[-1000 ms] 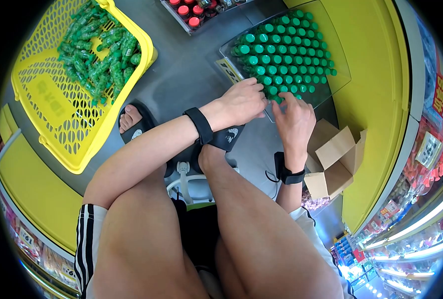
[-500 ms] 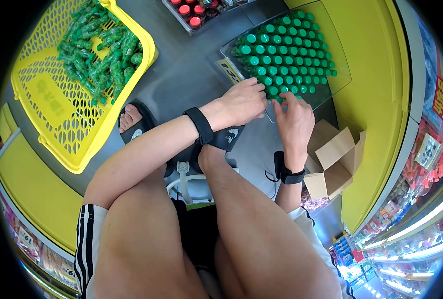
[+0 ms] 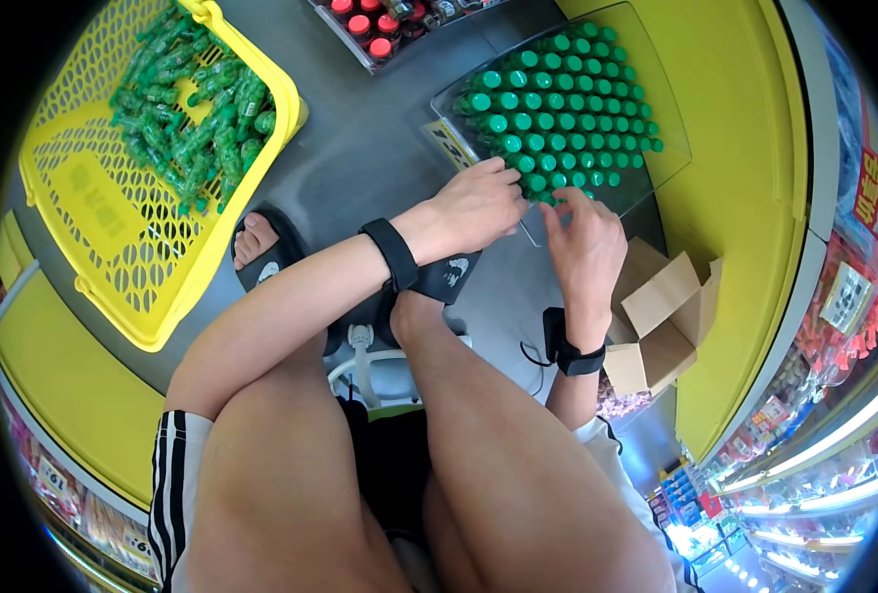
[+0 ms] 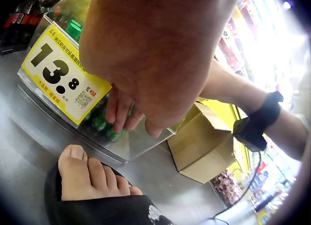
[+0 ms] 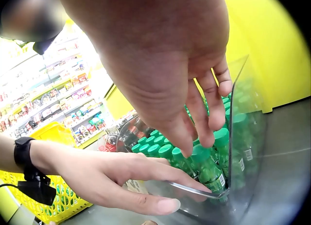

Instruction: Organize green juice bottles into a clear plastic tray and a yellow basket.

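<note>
Small green bottles with green caps (image 3: 557,119) stand upright in tight rows inside a clear plastic bin (image 4: 127,151). A yellow price tag (image 4: 63,72) is on the bin's front wall. My left hand (image 3: 478,203) rests at the bin's near corner, fingers extended over the rim and thumb outside it. Beside it my right hand (image 3: 589,237) reaches down into the bin. Its thumb and fingertips pinch the cap of a green bottle (image 5: 211,174) at the near edge of the rows.
A yellow basket (image 3: 152,287) on the left holds many loose green bottles (image 3: 226,128) lying in a heap. An opened cardboard box (image 3: 671,321) sits right of my right wrist. Red-capped bottles (image 3: 379,47) fill another bin at the back. A yellow shelf base (image 3: 735,198) borders the right side.
The head view has shifted slightly, moving the bins and basket a little left in it. My right hand sits slightly farther right of the near caps; my left hand stays at the corner.
</note>
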Demonstrator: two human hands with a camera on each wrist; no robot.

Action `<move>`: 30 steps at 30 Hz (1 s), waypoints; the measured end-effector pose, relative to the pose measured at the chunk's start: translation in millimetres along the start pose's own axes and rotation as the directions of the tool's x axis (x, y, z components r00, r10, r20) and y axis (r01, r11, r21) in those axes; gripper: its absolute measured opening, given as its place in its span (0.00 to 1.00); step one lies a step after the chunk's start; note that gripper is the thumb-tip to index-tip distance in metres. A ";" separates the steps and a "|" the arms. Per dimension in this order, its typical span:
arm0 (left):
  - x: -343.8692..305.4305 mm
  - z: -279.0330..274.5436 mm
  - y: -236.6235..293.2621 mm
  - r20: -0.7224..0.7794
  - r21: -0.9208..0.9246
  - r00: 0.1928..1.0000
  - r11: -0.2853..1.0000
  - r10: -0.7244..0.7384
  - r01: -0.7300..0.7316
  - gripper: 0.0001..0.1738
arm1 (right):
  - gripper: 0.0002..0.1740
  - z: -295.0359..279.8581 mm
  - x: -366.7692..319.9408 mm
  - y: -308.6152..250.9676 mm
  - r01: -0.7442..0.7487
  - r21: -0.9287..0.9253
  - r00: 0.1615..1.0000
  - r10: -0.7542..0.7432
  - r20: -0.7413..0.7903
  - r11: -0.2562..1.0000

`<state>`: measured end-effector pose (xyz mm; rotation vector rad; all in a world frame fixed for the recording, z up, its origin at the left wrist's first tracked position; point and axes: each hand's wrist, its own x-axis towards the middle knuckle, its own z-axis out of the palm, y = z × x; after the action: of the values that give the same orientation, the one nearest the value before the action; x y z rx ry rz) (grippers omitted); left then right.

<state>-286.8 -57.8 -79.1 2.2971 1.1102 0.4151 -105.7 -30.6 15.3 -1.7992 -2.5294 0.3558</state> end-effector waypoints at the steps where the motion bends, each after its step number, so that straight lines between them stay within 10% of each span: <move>1: -0.3 -1.1 0.9 0.007 0.004 1.000 1.000 -0.004 0.004 0.20 | 0.10 -1.6 0.2 -0.9 0.000 -0.001 1.000 0.000 0.002 1.000; 17: -14.5 -29.8 4.2 -0.038 0.040 0.999 0.999 0.035 -0.034 0.24 | 0.04 -25.5 16.0 -6.2 -0.091 0.025 0.995 0.092 -0.035 0.996; 24: -31.3 -120.8 19.8 -0.011 0.097 0.999 0.994 0.045 -0.044 0.18 | 0.06 -60.2 35.4 -53.9 0.179 0.246 0.983 -0.164 -0.080 0.953; 30: -77.1 -178.8 23.2 -0.273 0.077 0.961 0.996 -0.033 0.056 0.15 | 0.15 -83.2 55.6 -110.6 0.454 0.277 0.891 -0.441 -0.111 0.847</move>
<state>-407.3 -69.4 75.3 2.3317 1.3310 0.6952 -215.2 1.5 111.2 -1.0579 -2.5871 0.6249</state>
